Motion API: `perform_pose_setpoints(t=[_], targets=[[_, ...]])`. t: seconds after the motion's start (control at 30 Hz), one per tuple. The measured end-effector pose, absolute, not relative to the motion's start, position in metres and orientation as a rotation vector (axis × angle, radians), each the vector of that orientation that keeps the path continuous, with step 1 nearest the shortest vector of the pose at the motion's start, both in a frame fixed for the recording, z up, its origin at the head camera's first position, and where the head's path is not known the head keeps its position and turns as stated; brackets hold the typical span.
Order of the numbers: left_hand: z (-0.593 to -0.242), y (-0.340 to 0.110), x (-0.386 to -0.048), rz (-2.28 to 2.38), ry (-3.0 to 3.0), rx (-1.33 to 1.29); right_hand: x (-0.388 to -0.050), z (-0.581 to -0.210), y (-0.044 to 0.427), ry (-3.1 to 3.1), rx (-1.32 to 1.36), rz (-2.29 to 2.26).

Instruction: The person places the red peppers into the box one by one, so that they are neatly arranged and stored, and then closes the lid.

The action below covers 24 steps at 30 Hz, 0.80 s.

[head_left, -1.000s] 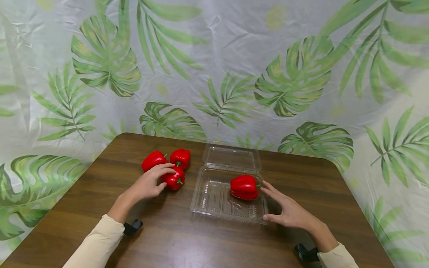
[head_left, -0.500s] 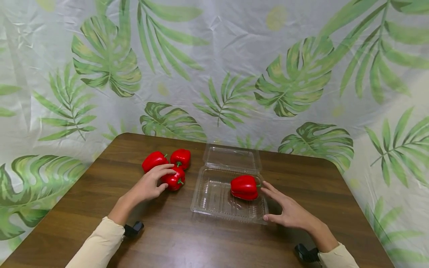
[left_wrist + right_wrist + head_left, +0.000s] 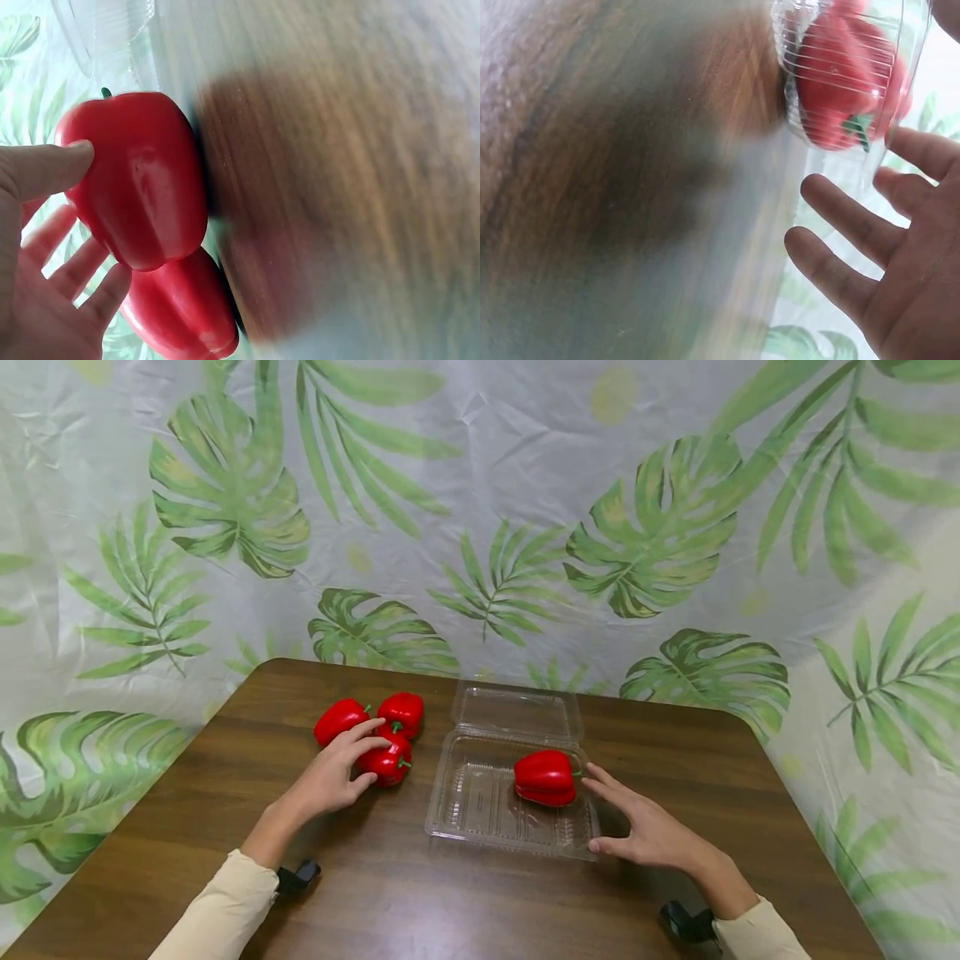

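In the head view, my left hand (image 3: pixel 332 781) lies over the nearest red pepper (image 3: pixel 388 762) of three on the left, fingers spread. From the left wrist view, its thumb overlaps that pepper (image 3: pixel 142 180) and the other fingers are spread beside it; firm contact cannot be told. A clear plastic container (image 3: pixel 468 793) stands to the right, lid folded back, with one red pepper (image 3: pixel 545 777) lying in its right half. My right hand (image 3: pixel 648 831) is at the container's right edge, thumb and fingertips close to the rim, fingers spread and not curled round it.
Two more red peppers (image 3: pixel 341 722) (image 3: pixel 402 713) lie behind the one under my left hand. The lid (image 3: pixel 517 710) lies toward the back edge of the brown wooden table (image 3: pixel 420 902). Behind hangs a leaf-patterned cloth (image 3: pixel 510 468).
The left index finger has lifted and spread slightly away from its neighbour. The head view has shifted a little. The right hand, container and peppers keep their places.
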<state>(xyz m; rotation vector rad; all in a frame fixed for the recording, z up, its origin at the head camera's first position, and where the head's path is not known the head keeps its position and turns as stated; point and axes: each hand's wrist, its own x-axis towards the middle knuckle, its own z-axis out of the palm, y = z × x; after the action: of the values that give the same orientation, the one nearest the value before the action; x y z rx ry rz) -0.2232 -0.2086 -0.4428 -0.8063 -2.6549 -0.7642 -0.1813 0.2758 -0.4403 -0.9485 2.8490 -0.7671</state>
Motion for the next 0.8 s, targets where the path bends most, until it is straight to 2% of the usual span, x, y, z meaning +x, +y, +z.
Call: perform_pose_setpoints(t=[0.53,0.8], targets=[[-0.4404,-0.2047,-0.2189,-0.528,-2.691,-0.785,-0.1816,-0.4377,0.2746,2.841,-0.947,-0.769],[-0.4406,-0.2032,-0.2171,-0.59,-2.731,-0.779,-0.1817,-0.4398,0.2737,2.858,-0.949,-0.757]])
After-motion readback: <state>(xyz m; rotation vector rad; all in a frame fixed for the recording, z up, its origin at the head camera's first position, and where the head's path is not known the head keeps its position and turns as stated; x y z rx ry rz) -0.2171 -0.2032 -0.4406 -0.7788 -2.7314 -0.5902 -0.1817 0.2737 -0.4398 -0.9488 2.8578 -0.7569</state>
